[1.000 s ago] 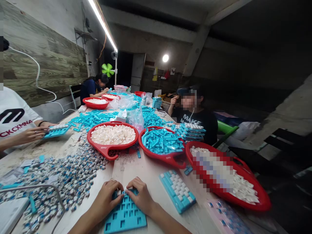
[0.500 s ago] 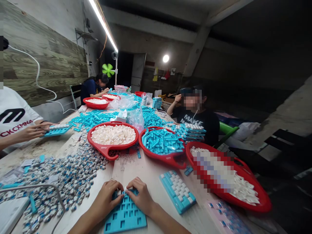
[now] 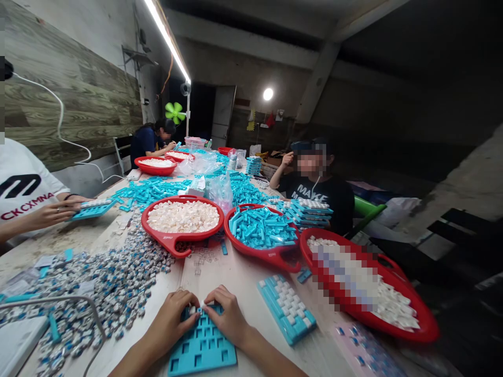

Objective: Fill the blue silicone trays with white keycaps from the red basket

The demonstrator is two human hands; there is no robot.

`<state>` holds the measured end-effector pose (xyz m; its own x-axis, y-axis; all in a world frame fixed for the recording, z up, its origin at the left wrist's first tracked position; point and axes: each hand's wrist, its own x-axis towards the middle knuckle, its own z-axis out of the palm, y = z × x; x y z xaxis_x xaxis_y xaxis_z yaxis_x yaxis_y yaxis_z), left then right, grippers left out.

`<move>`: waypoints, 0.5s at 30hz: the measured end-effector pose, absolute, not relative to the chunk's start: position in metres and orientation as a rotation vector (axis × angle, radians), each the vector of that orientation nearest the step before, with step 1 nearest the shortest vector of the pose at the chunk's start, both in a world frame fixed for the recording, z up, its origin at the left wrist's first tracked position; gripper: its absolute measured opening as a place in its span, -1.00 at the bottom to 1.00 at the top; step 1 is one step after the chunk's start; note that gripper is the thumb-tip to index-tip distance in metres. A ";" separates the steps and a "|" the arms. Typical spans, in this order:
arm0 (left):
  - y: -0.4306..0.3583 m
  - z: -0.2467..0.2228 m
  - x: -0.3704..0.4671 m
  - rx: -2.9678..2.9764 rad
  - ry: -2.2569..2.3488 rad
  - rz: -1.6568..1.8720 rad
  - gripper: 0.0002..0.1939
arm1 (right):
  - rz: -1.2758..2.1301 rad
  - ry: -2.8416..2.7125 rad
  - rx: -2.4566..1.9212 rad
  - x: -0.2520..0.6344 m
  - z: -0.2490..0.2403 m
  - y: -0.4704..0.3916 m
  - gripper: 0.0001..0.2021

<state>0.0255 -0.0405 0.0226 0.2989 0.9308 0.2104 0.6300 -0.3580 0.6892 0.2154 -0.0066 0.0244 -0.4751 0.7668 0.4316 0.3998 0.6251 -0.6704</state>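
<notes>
A blue keyboard-shaped panel [image 3: 202,361] with square holes lies on the table in front of me. At its far left corner my left hand [image 3: 175,313] is closed, thumb and fingertips gripping the panel's edge beside a small whitish piece. My right hand [image 3: 228,317] pinches a small white keycap [image 3: 202,303] at the panel's far edge, its fingertips almost meeting those of the left. The fingers partly hide the top row of holes. To the right lies another blue keyboard [image 3: 288,309], filled with white and blue keys.
Loose small grey-and-blue switches [image 3: 106,293] cover the table's left side. Red baskets hold white keycaps [image 3: 183,217], blue pieces [image 3: 263,228] and more white pieces [image 3: 396,303]. Stacked blue keyboards [image 3: 306,212] stand beyond. Co-workers sit left, far left and across; one person's hand [image 3: 58,212] holds a blue panel.
</notes>
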 end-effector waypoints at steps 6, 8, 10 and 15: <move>-0.040 0.022 0.026 2.087 1.393 0.825 -0.88 | 0.636 -2.112 -0.909 0.215 0.025 -0.007 -0.84; -0.040 0.022 0.026 2.081 1.397 0.821 -0.88 | 0.631 -2.114 -0.906 0.216 0.024 -0.006 -0.84; -0.041 0.023 0.026 2.077 1.396 0.818 -0.87 | 0.629 -2.116 -0.905 0.216 0.023 -0.005 -0.83; -0.041 0.024 0.026 2.073 1.392 0.841 -0.85 | 0.628 -2.119 -0.906 0.216 0.022 -0.005 -0.84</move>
